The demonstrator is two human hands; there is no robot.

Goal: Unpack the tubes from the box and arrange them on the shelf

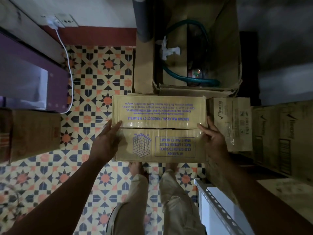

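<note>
Pressing one sealed box (pixel 159 116) — left hand (pixel 108 141), right hand (pixel 213 139); two Rexona cartons (pixel 232 122) beside.

The contents of the box (pixel 159 116) at centre frame are concealed by its taped flaps; the smallest print on it cannot be read. The brown carton (pixel 33 133) at mid left is cut off by the left edge, the shelf (pixel 218 206) at lower right by the bottom edge.

Tile floor (pixel 94 78), patterned: open carton (pixel 220 48), Rexona carton (pixel 232 122), white cable (pixel 72 92) on it.
</note>
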